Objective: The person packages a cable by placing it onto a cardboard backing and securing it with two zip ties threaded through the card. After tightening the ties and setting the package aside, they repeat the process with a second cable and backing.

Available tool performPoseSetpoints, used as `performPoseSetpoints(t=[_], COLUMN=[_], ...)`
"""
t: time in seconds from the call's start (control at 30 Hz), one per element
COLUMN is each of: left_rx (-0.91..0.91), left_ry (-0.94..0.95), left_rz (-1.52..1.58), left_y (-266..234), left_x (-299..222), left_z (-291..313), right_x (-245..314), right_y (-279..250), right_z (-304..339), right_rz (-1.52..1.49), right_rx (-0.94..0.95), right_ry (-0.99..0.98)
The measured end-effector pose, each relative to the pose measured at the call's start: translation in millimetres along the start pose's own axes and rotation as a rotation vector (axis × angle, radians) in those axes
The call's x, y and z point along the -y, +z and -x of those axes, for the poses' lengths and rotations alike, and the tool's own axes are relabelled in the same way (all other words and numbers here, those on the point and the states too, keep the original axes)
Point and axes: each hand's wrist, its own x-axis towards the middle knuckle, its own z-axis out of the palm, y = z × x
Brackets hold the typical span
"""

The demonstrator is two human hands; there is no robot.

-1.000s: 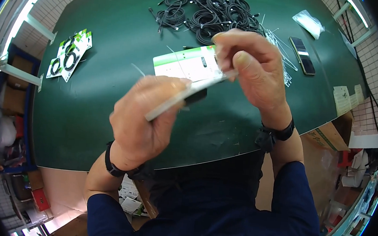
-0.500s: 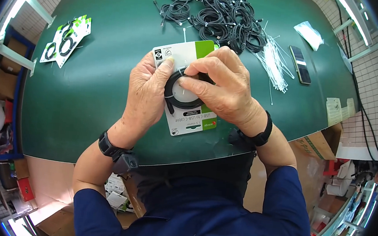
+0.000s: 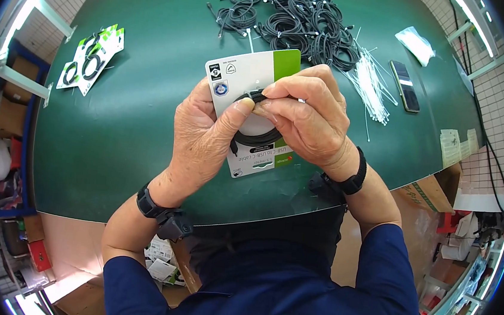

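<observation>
A white and green packaging card [image 3: 244,76] is held flat over the green table [image 3: 135,117], with a coiled black cable [image 3: 259,139] lying against its face. My left hand [image 3: 203,138] grips the card's left side, thumb pressed on the coil's top. My right hand [image 3: 309,117] covers the right side and pinches the cable at the same spot, near the card's upper middle. Both thumbs meet there. Part of the coil is hidden under my fingers.
A pile of coiled black cables [image 3: 294,17] lies at the table's far side, with white cable ties [image 3: 369,84] beside it. A dark phone [image 3: 405,87] and a clear bag [image 3: 416,45] are at the right. Finished packaged cards [image 3: 90,59] lie far left.
The card went from being held edge-on a second ago to facing up. Both hands have since shifted so the fingertips pinch the cable at the coil's top.
</observation>
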Motion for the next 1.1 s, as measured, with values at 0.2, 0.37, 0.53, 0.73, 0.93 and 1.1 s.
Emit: performPoseSetpoints(t=[0.2, 0.37, 0.53, 0.73, 0.93, 1.1], left_rx=[-0.001, -0.072, -0.074, -0.093, -0.121, -0.135], left_ry=[-0.014, -0.036, -0.062, -0.109, -0.127, -0.112], left_rz=[0.026, 0.091, 0.143, 0.13, 0.171, 0.18], left_y=[4.1, 0.2, -2.3, -3.2, -4.1, -4.3], left_x=[0.1, 3.8, 1.9, 0.7, 4.1, 4.6], left_z=[2.2, -5.8, -7.4, -8.2, -11.2, -10.7], right_x=[3.9, 14.9, 17.6, 15.4, 16.5, 18.2], right_y=[-4.5, -5.4, -2.6, 0.9, 5.3, 5.5], right_z=[3.5, 4.8, 8.8, 11.7, 16.1, 15.9], right_rz=[0.062, 0.015, -0.082, -0.19, -0.3, -0.311], right_rx=[0.032, 0.096, 0.073, 0.102, 0.111, 0.109], right_ry=[-0.05, -0.072, -0.015, 0.014, 0.033, 0.095])
